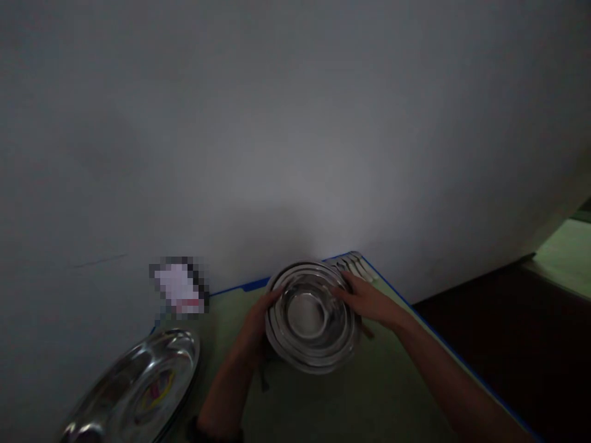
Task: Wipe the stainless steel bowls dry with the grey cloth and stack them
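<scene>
Several shiny metal bowls (pixel 307 315), nested one inside another, are held tilted above the table, their open side facing me. My left hand (pixel 259 325) grips the stack at its left rim, thumb over the edge. On the opposite side my right hand (pixel 362 298) clasps the rim, with its thumb reaching inside the bowls. The fingers under the stack are hidden. Just beyond my right hand lies a row of metal spoons (pixel 355 266). A thin brownish object (pixel 367 331) pokes out below the right hand, its kind unclear.
A large oval metal tray (pixel 184 369) with a coloured label sits at the lower left. Behind it is a blurred-out pale card-like item (pixel 180 286). The green table (pixel 388 387) has a blue edge and meets a grey wall (pixel 295 135). Dark floor (pixel 489 326) lies to the right.
</scene>
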A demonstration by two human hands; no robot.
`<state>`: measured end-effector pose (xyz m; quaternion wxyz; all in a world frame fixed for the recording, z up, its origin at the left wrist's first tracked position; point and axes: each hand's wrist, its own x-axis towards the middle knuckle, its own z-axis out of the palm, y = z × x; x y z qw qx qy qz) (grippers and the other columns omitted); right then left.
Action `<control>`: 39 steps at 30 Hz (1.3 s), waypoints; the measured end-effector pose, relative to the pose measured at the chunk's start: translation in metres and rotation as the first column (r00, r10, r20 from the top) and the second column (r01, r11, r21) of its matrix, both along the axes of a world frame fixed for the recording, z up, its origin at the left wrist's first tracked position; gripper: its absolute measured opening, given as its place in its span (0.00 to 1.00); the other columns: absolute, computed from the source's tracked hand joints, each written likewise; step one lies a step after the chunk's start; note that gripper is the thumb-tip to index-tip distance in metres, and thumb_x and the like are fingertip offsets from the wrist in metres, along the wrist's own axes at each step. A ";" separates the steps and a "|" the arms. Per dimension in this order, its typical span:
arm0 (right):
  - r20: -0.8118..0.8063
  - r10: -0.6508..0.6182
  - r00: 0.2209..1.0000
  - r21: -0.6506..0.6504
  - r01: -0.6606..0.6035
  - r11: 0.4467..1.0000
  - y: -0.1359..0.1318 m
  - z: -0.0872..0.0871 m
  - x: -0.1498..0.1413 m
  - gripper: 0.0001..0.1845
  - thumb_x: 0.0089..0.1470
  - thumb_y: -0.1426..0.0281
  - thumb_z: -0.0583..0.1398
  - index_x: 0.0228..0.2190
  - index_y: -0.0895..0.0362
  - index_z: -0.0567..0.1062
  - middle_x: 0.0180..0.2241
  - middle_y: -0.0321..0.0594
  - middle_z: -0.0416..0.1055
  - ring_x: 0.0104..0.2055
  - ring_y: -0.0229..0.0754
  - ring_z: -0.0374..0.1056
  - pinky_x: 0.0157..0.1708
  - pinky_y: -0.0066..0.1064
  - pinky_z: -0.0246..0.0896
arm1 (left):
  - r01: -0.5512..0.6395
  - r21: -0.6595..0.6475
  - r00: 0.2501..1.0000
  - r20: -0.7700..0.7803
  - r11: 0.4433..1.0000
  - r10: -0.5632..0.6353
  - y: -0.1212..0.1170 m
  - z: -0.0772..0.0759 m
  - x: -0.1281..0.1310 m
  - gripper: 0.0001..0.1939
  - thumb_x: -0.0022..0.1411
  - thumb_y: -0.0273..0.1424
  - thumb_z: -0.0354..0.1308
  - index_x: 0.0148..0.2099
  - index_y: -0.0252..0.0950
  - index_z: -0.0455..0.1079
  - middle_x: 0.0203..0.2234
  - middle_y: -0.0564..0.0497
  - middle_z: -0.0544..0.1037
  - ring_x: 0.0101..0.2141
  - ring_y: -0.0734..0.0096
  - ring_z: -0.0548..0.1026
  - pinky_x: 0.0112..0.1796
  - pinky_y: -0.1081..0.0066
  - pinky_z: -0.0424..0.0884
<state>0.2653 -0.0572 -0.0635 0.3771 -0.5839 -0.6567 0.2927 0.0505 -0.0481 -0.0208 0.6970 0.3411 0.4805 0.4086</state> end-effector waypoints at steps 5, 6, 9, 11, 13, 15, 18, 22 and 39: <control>0.050 -0.020 0.999 -0.061 0.023 0.998 -0.016 -0.001 0.027 0.20 0.54 0.62 0.57 0.45 0.60 0.70 0.45 0.49 0.75 0.46 0.49 0.71 0.48 0.40 0.65 | 0.173 -0.028 0.974 -0.146 0.984 -0.175 -0.008 -0.022 0.018 0.17 0.60 0.33 0.53 0.47 0.29 0.73 0.27 0.45 0.82 0.31 0.59 0.80 0.32 0.66 0.74; 0.072 -0.028 0.997 -0.074 0.033 0.997 -0.020 0.000 0.035 0.19 0.53 0.63 0.58 0.43 0.60 0.71 0.43 0.49 0.75 0.45 0.49 0.71 0.47 0.41 0.65 | 0.222 0.031 0.960 -0.183 0.974 -0.213 -0.012 -0.026 0.023 0.17 0.60 0.33 0.52 0.47 0.30 0.73 0.31 0.44 0.83 0.35 0.58 0.80 0.36 0.64 0.74; 0.120 -0.020 0.993 -0.113 0.034 0.993 -0.033 0.005 0.064 0.18 0.50 0.63 0.61 0.42 0.59 0.72 0.41 0.49 0.76 0.42 0.50 0.72 0.44 0.41 0.66 | 0.408 0.357 0.882 -0.392 0.840 -0.262 -0.023 -0.033 0.038 0.18 0.62 0.36 0.52 0.51 0.34 0.70 0.49 0.44 0.78 0.52 0.58 0.72 0.54 0.62 0.64; 0.140 0.038 0.989 -0.147 -0.017 0.989 -0.043 0.008 0.084 0.20 0.50 0.63 0.61 0.44 0.59 0.72 0.43 0.48 0.76 0.43 0.49 0.72 0.44 0.39 0.67 | 0.539 0.473 0.792 -0.566 0.697 -0.229 -0.032 -0.037 0.048 0.21 0.63 0.39 0.52 0.55 0.36 0.67 0.55 0.44 0.72 0.56 0.57 0.67 0.57 0.61 0.58; 0.182 0.078 0.980 -0.193 -0.043 0.980 -0.054 0.008 0.103 0.20 0.51 0.62 0.59 0.44 0.59 0.72 0.42 0.47 0.77 0.42 0.49 0.73 0.43 0.38 0.68 | 0.650 0.420 0.676 -0.701 0.634 -0.228 -0.040 -0.042 0.061 0.23 0.64 0.41 0.50 0.55 0.32 0.65 0.51 0.39 0.74 0.52 0.53 0.71 0.54 0.58 0.62; 0.247 0.063 0.967 -0.232 -0.005 0.973 -0.062 0.007 0.120 0.19 0.51 0.62 0.59 0.42 0.59 0.73 0.40 0.46 0.78 0.41 0.49 0.73 0.41 0.36 0.68 | 0.712 0.349 0.602 -0.750 0.609 -0.275 -0.046 -0.047 0.073 0.24 0.64 0.42 0.49 0.54 0.30 0.64 0.48 0.36 0.75 0.47 0.51 0.74 0.50 0.57 0.65; 0.315 0.048 0.948 -0.279 0.045 0.959 -0.072 0.001 0.143 0.16 0.51 0.62 0.59 0.39 0.58 0.75 0.39 0.45 0.78 0.40 0.48 0.74 0.40 0.35 0.69 | 0.726 0.371 0.634 -0.686 0.579 -0.356 -0.053 -0.057 0.090 0.26 0.64 0.41 0.50 0.59 0.31 0.59 0.52 0.37 0.73 0.51 0.53 0.72 0.53 0.59 0.63; 0.394 0.001 0.919 -0.291 0.124 0.949 -0.076 -0.011 0.165 0.15 0.47 0.63 0.61 0.37 0.57 0.77 0.39 0.45 0.79 0.42 0.50 0.74 0.42 0.36 0.69 | 0.724 0.429 0.677 -0.593 0.541 -0.436 -0.057 -0.072 0.105 0.26 0.63 0.36 0.52 0.61 0.33 0.56 0.55 0.37 0.71 0.54 0.56 0.70 0.55 0.60 0.62; 0.349 -0.111 0.930 0.114 0.075 0.991 -0.044 0.009 0.020 0.28 0.56 0.63 0.55 0.56 0.60 0.63 0.54 0.54 0.69 0.56 0.53 0.65 0.56 0.46 0.58 | 0.720 0.282 0.387 -0.922 0.634 -0.029 -0.018 -0.013 0.002 0.16 0.64 0.34 0.45 0.42 0.34 0.73 0.30 0.45 0.80 0.31 0.64 0.77 0.33 0.69 0.67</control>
